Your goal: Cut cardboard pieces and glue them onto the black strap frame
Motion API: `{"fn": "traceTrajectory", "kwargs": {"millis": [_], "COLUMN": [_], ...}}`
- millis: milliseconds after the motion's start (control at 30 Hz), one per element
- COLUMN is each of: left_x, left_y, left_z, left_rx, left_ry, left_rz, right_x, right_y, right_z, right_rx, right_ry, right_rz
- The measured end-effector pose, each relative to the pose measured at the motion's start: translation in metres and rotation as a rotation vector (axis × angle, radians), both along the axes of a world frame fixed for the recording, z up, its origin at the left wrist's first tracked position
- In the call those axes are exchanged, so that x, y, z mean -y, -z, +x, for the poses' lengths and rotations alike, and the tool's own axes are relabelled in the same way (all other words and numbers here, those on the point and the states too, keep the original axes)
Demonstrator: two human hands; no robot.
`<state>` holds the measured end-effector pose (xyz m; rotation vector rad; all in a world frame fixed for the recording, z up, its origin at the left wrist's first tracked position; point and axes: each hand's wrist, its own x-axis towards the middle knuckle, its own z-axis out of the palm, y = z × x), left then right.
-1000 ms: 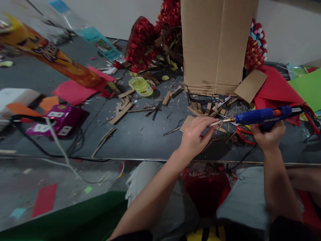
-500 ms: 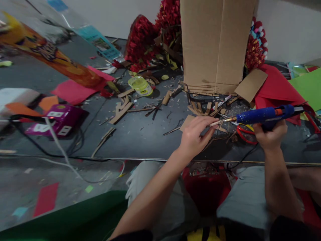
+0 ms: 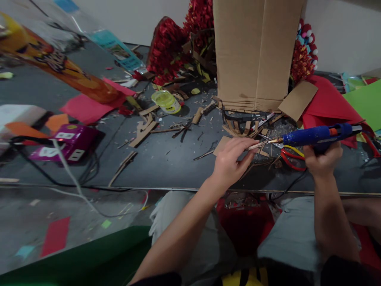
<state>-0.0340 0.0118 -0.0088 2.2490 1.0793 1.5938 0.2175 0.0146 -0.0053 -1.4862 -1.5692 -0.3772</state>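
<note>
My right hand (image 3: 324, 158) is closed around the handle of a blue hot glue gun (image 3: 309, 136), whose nozzle points left. Between the fingertips and thumb of my left hand (image 3: 233, 159) is a thin pale strip (image 3: 254, 146), perhaps cardboard, pinched just left of the nozzle. The strip's far end lies close to the nozzle tip; whether they touch I cannot tell. Below the glue gun, scissors with red and yellow handles (image 3: 293, 159) rest on the dark table. Cut cardboard scraps (image 3: 235, 129) lie behind my left hand.
A tall cardboard box (image 3: 253, 55) stands at the back, red paper flowers (image 3: 166, 51) beside it. Left of it are a yellow-green tub (image 3: 166, 102), an orange bottle (image 3: 68, 71), a clear bottle (image 3: 116, 49) and a purple power strip (image 3: 70, 143) with cables. Red paper (image 3: 330, 101) lies right.
The glue gun in my right hand has shifted slightly to the right, its nozzle drawing back a little from the fingers of my left hand. My left hand stays almost still.
</note>
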Motion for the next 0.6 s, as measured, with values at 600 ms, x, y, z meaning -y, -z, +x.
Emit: {"fn": "traceTrajectory", "kwargs": {"millis": [600], "left_x": [0.0016], "left_y": [-0.0012], "left_z": [-0.0013], "left_rx": [-0.002], "left_ry": [-0.013], "left_rz": [-0.02], "right_x": [-0.0018], "right_y": [-0.0008], "right_z": [-0.0007], "right_rx": [0.011], "right_ry": [0.045], "right_rz": [-0.04]}}
